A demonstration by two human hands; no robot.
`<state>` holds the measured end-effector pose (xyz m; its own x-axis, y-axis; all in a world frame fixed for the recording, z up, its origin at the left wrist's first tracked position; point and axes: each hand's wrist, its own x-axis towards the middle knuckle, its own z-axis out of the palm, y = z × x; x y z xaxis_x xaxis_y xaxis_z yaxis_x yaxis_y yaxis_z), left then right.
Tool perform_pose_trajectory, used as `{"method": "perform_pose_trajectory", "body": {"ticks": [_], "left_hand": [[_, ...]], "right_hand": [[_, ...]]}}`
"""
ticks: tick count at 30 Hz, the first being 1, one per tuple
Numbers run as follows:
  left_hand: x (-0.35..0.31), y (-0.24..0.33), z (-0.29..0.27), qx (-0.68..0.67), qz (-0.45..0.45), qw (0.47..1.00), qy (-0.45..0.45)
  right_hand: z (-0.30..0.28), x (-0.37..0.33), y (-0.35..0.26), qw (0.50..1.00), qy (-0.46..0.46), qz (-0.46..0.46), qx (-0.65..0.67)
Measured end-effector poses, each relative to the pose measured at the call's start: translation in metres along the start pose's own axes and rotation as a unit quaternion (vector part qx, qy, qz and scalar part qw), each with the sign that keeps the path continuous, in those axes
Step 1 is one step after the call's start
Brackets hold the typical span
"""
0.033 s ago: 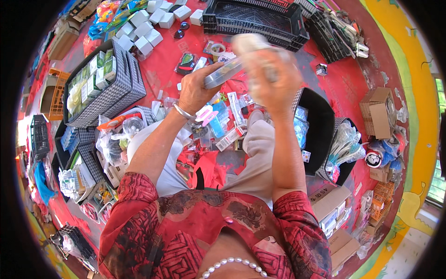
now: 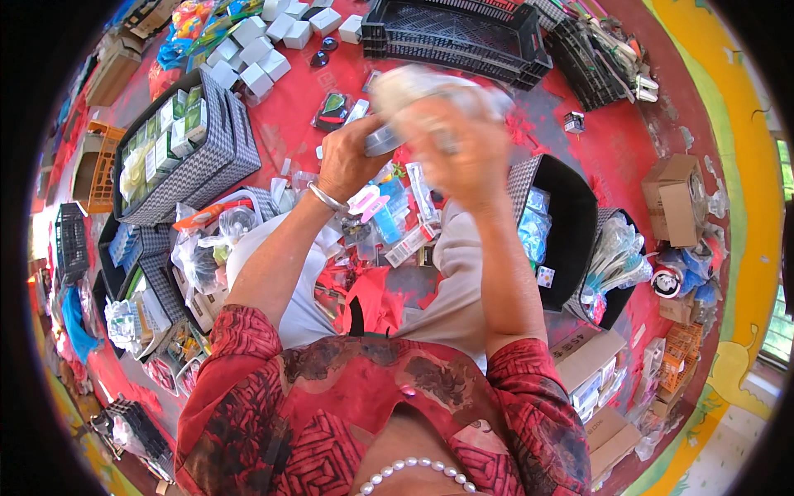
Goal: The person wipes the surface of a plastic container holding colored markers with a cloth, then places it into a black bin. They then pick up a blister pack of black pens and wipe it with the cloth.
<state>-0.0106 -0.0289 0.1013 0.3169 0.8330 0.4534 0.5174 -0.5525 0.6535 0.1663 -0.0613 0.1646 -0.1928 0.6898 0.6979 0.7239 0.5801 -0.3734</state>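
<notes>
My left hand (image 2: 347, 161) grips a flat clear plastic case (image 2: 383, 141) by its near end, in front of me above my lap. My right hand (image 2: 459, 153) is closed on a whitish cloth (image 2: 413, 88), blurred by motion. Cloth and right hand lie across the far part of the case and hide most of it, so its contents do not show. Below the hands, between my legs, lie a pink plastic piece (image 2: 374, 208), a blue packet (image 2: 385, 226) and a small white-and-red box (image 2: 409, 245).
A patterned basket of boxes (image 2: 186, 186) stands at left, an open black-lined basket (image 2: 566, 215) at right. Beyond the hands are a black crate (image 2: 455, 37), several white boxes (image 2: 256, 78) and a black-and-red item (image 2: 332, 112). Red sheeting (image 2: 285, 128) covers the floor.
My right hand and the cloth have swept left over the case, covering more of it. My left hand stays about where it was, still holding the case.
</notes>
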Motion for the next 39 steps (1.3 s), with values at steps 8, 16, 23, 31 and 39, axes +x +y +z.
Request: {"method": "perform_pose_trajectory", "body": {"ticks": [8, 16, 23, 31, 39], "left_hand": [[-0.004, 0.009, -0.008, -0.126, -0.076, 0.988, -0.049], [-0.004, 0.012, -0.015, -0.287, -0.126, 0.948, -0.048], [-0.005, 0.013, -0.025, -0.273, -0.095, 0.957, -0.032], [-0.003, 0.009, -0.032, -0.124, -0.019, 0.991, -0.041], [0.001, 0.001, -0.030, 0.168, 0.275, 0.947, -0.011]], "right_hand": [[-0.013, -0.003, 0.047, 0.933, 0.005, 0.293, -0.208], [-0.023, -0.013, 0.066, 0.907, 0.157, 0.389, 0.023], [-0.012, -0.008, 0.061, 0.869, 0.195, 0.417, 0.179], [-0.001, -0.006, 0.057, 0.806, 0.147, 0.502, 0.277], [0.016, -0.008, 0.032, 0.567, -0.073, 0.593, 0.567]]}}
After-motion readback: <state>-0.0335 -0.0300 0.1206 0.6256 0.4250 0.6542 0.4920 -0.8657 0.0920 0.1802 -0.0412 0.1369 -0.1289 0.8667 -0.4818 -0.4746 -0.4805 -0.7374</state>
